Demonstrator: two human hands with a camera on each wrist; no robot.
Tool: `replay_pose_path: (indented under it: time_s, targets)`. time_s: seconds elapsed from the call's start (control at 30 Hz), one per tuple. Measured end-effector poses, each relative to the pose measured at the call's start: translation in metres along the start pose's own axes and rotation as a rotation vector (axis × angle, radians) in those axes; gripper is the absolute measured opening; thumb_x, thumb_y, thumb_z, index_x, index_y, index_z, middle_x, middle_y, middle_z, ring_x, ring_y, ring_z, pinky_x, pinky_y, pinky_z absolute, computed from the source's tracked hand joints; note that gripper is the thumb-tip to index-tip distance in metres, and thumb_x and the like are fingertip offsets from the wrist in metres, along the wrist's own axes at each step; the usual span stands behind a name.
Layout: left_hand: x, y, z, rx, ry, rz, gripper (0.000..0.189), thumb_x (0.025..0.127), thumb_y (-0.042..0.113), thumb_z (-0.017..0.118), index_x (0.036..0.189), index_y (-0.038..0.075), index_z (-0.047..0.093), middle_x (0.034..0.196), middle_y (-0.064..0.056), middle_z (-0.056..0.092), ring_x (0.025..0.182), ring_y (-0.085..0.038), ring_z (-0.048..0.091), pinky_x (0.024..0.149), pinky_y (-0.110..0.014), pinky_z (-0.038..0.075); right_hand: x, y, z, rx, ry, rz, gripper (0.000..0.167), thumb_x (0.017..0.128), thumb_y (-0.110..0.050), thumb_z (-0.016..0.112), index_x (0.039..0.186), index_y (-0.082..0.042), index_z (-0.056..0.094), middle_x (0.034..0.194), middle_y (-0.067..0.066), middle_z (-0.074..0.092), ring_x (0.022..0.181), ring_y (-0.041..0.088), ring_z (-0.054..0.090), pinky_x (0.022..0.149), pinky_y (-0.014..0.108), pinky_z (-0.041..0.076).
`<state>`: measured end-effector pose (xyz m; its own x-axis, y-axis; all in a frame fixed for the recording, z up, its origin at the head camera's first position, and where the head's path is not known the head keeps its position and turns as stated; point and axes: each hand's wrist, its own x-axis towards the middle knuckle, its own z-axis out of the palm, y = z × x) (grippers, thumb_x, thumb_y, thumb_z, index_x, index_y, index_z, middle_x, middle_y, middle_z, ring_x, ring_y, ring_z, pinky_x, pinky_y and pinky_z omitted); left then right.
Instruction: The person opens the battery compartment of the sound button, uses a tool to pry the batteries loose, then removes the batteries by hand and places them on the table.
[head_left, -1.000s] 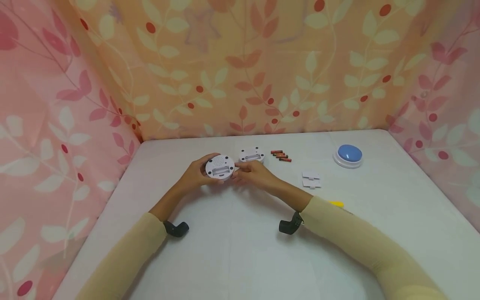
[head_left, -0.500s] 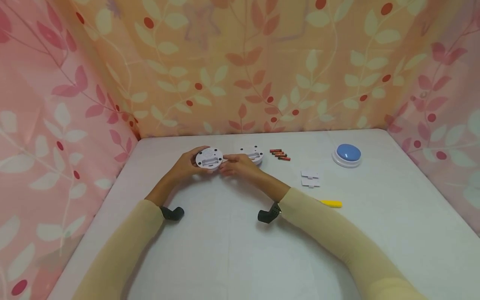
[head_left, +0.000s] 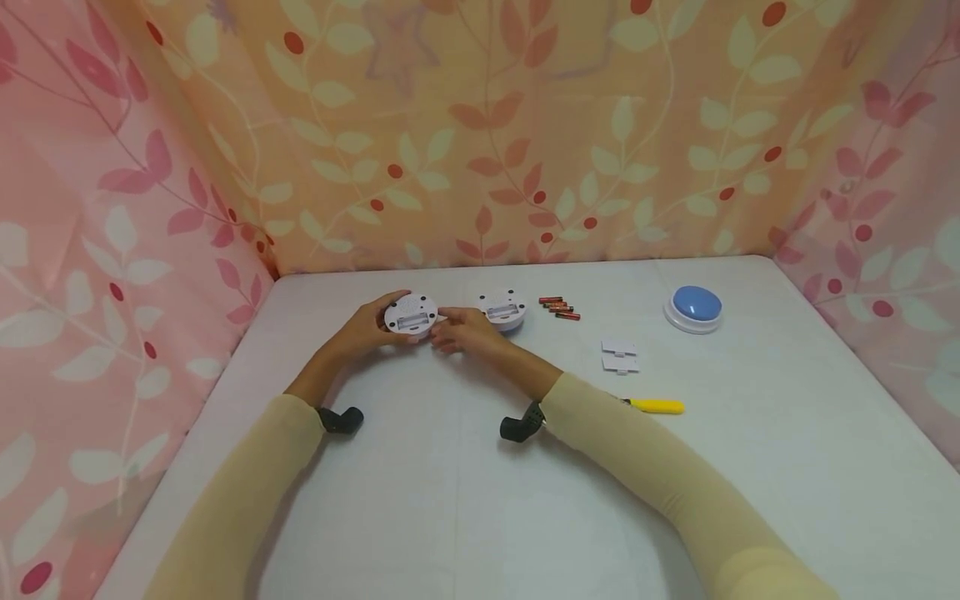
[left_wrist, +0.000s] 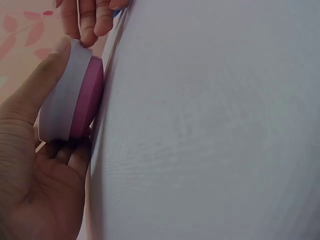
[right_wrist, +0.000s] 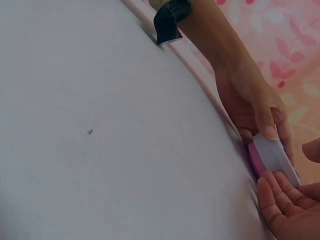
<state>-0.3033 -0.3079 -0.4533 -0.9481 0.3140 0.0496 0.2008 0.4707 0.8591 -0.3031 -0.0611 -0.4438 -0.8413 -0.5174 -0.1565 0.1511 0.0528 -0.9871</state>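
My left hand (head_left: 360, 332) grips a round push-button buzzer (head_left: 411, 317) by its side, thumb on one face and fingers around the other. The buzzer is upside down: its white base faces up, showing small dark feet, speaker holes and an uncovered battery compartment. Its pink dome (left_wrist: 89, 97) faces down, close over the table in the left wrist view. My right hand (head_left: 467, 331) is at the buzzer's right edge, fingertips touching its rim and thumb held apart, as the right wrist view shows with the right fingers (right_wrist: 285, 200).
A second upturned white buzzer (head_left: 506, 311) with an uncovered compartment lies just behind my right hand. Several red batteries (head_left: 559, 307) are to its right. Two white battery covers (head_left: 619, 357), a yellow-handled screwdriver (head_left: 657, 407) and a blue-domed buzzer (head_left: 696, 306) lie farther right on the white table (head_left: 420, 500).
Both hands have moved left and slightly away, with the buzzer in my left hand. The second buzzer and the screwdriver show more from behind my right hand and arm.
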Motion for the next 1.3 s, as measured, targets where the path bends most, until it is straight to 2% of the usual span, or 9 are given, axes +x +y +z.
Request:
replay_pose_path:
  time_s: [0.23,0.37,0.5,0.67,0.8,0.87,0.97,1.07,1.3]
  targets:
    - [0.001,0.000,0.000,0.001,-0.018,-0.025,0.098,0.079,0.018,0.089,0.159,0.010,0.033,0.161,-0.013,0.036,0.142,-0.029,0.038,0.120,-0.051,0.027,-0.005,0.001,-0.003,-0.085,-0.006,-0.025,0.054,0.101,-0.002,0.058,0.151,0.004,0.041,0.120,0.025,0.067,0.100,0.028,0.070,0.085,0.034,0.060]
    - [-0.004,0.012,0.001,0.002,-0.028,-0.042,0.099,0.082,0.016,0.087,0.160,0.007,0.027,0.164,-0.016,0.028,0.149,-0.033,0.030,0.122,-0.052,0.024,-0.013,0.000,-0.008,-0.171,0.001,-0.029,0.051,0.101,-0.006,0.059,0.150,0.001,0.044,0.118,0.022,0.068,0.102,0.029,0.070,0.086,0.033,0.059]
    - [-0.011,0.024,0.001,-0.009,-0.025,-0.014,0.100,0.081,0.013,0.087,0.160,0.005,0.027,0.164,-0.018,0.027,0.150,-0.033,0.028,0.121,-0.052,0.025,-0.027,-0.004,-0.013,-0.239,-0.014,-0.032,0.050,0.101,-0.010,0.061,0.148,-0.001,0.047,0.117,0.017,0.069,0.099,0.025,0.069,0.086,0.030,0.059]
    - [-0.008,0.015,-0.001,-0.027,0.012,0.035,0.098,0.081,0.014,0.087,0.160,0.010,0.030,0.164,-0.013,0.030,0.151,-0.026,0.028,0.121,-0.048,0.026,-0.054,-0.013,-0.020,-0.410,-0.069,-0.145,0.047,0.101,-0.013,0.061,0.145,0.001,0.051,0.113,0.012,0.069,0.101,0.022,0.066,0.089,0.029,0.057]
    - [-0.005,0.006,-0.003,-0.033,0.061,0.068,0.095,0.083,0.014,0.086,0.160,0.015,0.031,0.164,-0.010,0.032,0.151,-0.024,0.029,0.122,-0.043,0.025,-0.081,-0.023,-0.030,-0.574,-0.062,-0.259,0.041,0.100,-0.016,0.062,0.139,-0.002,0.059,0.111,0.007,0.069,0.105,0.020,0.064,0.092,0.031,0.054]
    - [-0.005,0.009,-0.004,-0.063,0.097,0.091,0.091,0.083,0.012,0.085,0.159,0.015,0.035,0.162,-0.010,0.035,0.150,-0.024,0.030,0.122,-0.042,0.024,-0.093,-0.027,-0.037,-0.618,-0.048,-0.289,0.038,0.100,-0.017,0.062,0.137,-0.006,0.062,0.112,0.008,0.070,0.107,0.019,0.064,0.092,0.032,0.053]
    - [-0.002,0.021,-0.001,-0.117,0.135,0.135,0.087,0.083,0.007,0.084,0.157,0.013,0.039,0.160,-0.010,0.040,0.149,-0.024,0.034,0.122,-0.042,0.025,-0.110,-0.032,-0.051,-0.640,-0.020,-0.295,0.037,0.100,-0.020,0.063,0.136,-0.011,0.065,0.117,0.009,0.070,0.108,0.018,0.065,0.087,0.032,0.056]
    - [0.002,0.041,0.007,-0.142,0.142,0.192,0.083,0.083,0.005,0.084,0.155,0.013,0.043,0.156,-0.011,0.045,0.146,-0.023,0.039,0.120,-0.042,0.029,-0.125,-0.037,-0.066,-0.638,0.022,-0.294,0.032,0.100,-0.022,0.065,0.132,-0.016,0.069,0.119,0.005,0.071,0.107,0.017,0.065,0.080,0.032,0.059]
    - [0.015,0.088,0.047,-0.157,0.082,0.307,0.077,0.085,0.005,0.082,0.152,0.014,0.047,0.150,-0.011,0.052,0.140,-0.024,0.048,0.112,-0.047,0.042,-0.154,-0.051,-0.101,-0.642,0.112,-0.234,0.025,0.100,-0.023,0.066,0.123,-0.019,0.072,0.117,-0.001,0.072,0.102,0.025,0.065,0.077,0.041,0.060]
